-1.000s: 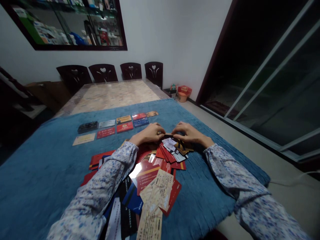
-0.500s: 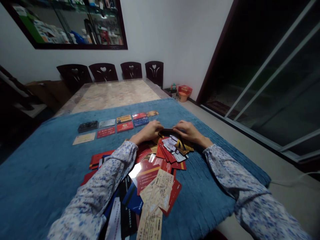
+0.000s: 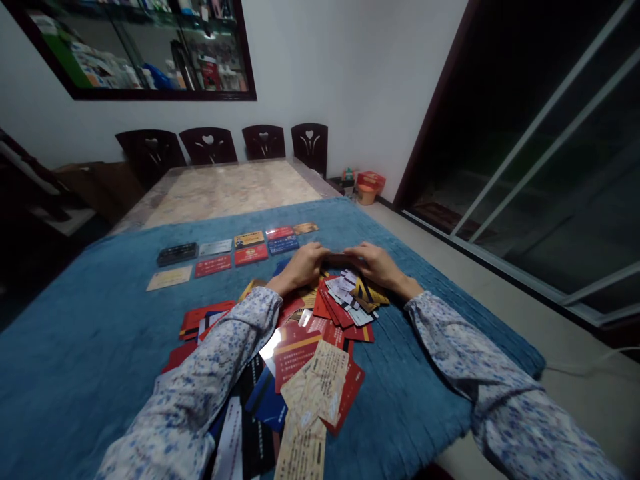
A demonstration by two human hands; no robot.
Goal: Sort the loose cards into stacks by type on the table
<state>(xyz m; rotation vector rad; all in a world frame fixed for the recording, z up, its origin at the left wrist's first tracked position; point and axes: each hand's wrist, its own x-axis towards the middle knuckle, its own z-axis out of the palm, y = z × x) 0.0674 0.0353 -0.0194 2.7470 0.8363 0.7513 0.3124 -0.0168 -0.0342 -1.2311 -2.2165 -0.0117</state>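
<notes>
My left hand and my right hand are both closed, fingers curled round opposite ends of some dark-edged cards. Their number and faces are hidden behind my fingers. Just below them, small white cards, yellow cards and red cards lie fanned over one another. Nearer to me spreads a loose heap, with beige printed cards on top and a blue card beside them. My left forearm covers part of this heap.
Beyond my left hand, cards lie in two rows: a black card stack, a beige card, a red card and a blue card among them. A blue cloth covers the near table. Chairs stand at the far end.
Both hands still grip the cards from either end. The held cards have tilted slightly, showing more of a brownish face, and my left wrist has shifted a little to the right.
</notes>
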